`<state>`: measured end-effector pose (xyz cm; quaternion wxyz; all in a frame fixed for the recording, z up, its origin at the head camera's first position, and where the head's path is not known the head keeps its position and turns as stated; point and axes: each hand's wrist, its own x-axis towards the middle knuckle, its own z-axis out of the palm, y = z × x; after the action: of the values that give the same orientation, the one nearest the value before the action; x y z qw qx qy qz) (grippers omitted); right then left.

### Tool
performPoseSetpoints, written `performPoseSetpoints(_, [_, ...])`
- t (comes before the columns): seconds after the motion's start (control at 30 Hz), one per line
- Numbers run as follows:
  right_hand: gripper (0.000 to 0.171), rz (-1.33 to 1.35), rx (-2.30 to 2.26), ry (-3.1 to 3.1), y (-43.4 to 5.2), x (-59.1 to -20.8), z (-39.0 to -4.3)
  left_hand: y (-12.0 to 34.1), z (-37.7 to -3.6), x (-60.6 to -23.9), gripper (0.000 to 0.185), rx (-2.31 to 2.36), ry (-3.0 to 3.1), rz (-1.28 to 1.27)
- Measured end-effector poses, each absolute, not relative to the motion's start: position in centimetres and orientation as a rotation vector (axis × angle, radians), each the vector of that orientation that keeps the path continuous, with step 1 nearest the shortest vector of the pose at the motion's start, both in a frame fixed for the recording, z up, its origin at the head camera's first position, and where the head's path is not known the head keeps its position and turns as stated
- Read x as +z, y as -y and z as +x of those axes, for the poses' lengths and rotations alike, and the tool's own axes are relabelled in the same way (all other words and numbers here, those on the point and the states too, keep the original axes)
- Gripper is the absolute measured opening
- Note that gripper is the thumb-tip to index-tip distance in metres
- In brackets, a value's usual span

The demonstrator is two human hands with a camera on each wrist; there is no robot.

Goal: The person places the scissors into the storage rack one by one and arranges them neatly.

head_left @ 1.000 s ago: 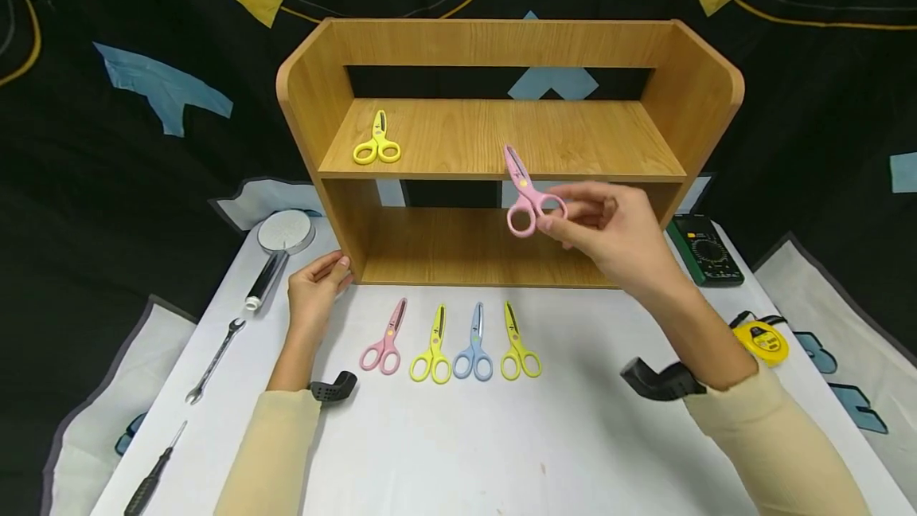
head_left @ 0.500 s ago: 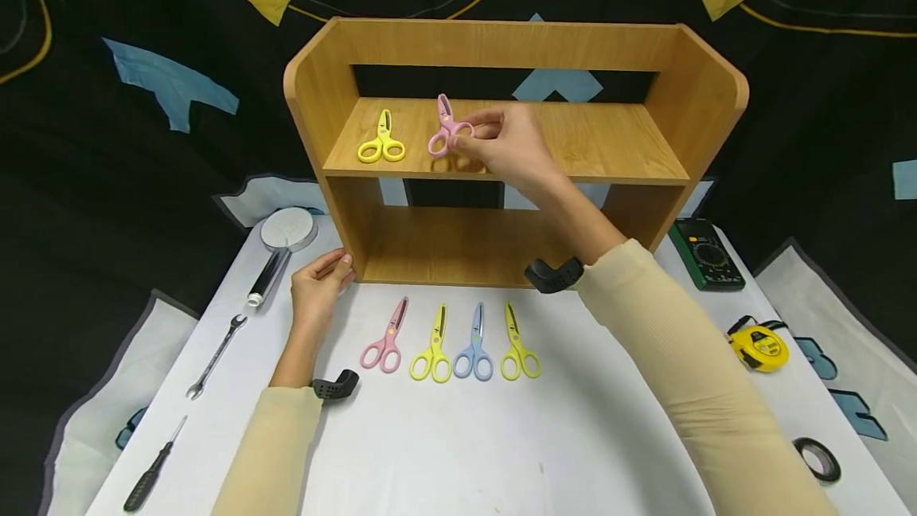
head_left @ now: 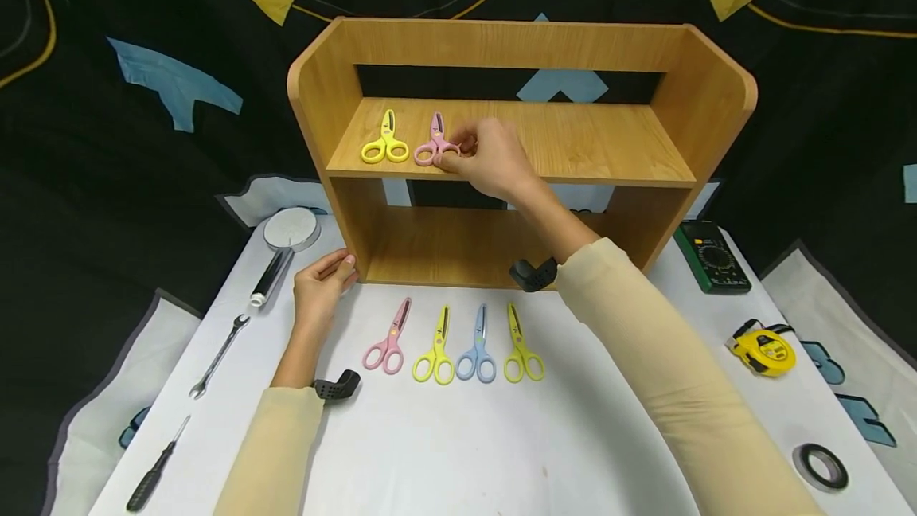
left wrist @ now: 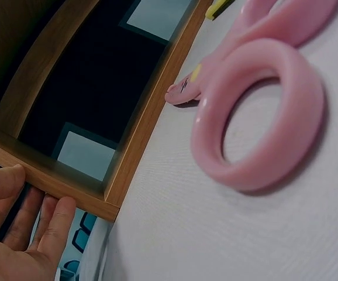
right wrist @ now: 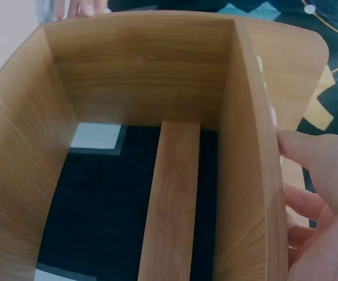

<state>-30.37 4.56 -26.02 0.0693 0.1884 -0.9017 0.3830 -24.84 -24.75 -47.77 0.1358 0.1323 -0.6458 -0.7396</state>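
Reaching into the upper tier of the wooden shelf unit [head_left: 521, 46], our right hand [head_left: 494, 158] pinches the handle loop of a pink pair of scissors [head_left: 433, 142] between curled fingertips and thumb. The scissors lie on the top shelf board, blades pointing to the far side, just right of a yellow pair of scissors [head_left: 383, 138] that rests on the same board near its left end. The two pairs sit close together; we cannot tell whether their handles touch. The rest of that shelf to the right is bare wood, and the lower compartment shows only its wooden floor.

Our left hand [head_left: 320, 291] rests on the white table [head_left: 458, 452] with relaxed, nearly straight fingers laid against the near left corner of the shelf unit, holding nothing.

On the table just in front of the shelf lies a row of four scissors [head_left: 453, 339]: pink, yellow, blue and yellow-green from left to right, each apart from its neighbour or nearly touching at the handles.
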Motion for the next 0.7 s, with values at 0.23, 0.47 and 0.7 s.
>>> performPoseSetpoints(0.23, [0.042,0.606,1.226,2.664,-5.1,-26.1,-30.0,24.8,-24.8,-47.5,0.041,-2.135,1.902,0.391])
performPoseSetpoints(0.47, [0.048,0.622,1.296,2.568,-8.5,-26.6,-26.8,25.0,-24.7,-47.4,0.041,-2.125,1.908,0.341])
performPoseSetpoints(0.7, [0.041,0.618,1.329,2.539,-14.5,-30.0,-21.8,25.0,-24.8,-47.5,0.041,-2.148,1.903,0.351])
